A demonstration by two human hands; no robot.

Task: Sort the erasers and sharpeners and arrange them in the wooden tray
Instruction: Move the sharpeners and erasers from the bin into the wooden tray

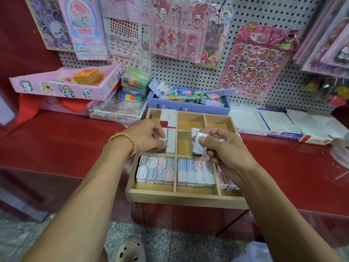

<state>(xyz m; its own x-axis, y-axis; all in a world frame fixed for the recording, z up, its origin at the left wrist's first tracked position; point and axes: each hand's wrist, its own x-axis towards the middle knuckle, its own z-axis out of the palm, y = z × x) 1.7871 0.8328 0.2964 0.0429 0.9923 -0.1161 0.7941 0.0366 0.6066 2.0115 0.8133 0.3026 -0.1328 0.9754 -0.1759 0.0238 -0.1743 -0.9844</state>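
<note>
I see left hand (149,136) pinching white eraser (162,139) over wooden tray (181,195) left column; right hand (222,148) gripping eraser stack (198,146) over tray middle.

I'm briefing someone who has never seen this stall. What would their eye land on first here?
Most likely the wooden tray at the centre of the red counter, its near compartments packed with pastel sharpeners. Above them, the left hand pinches a white eraser at the stacked left column, while the right hand grips an eraser pack. Behind, pink sticker sheets crowd the pegboard.
</note>
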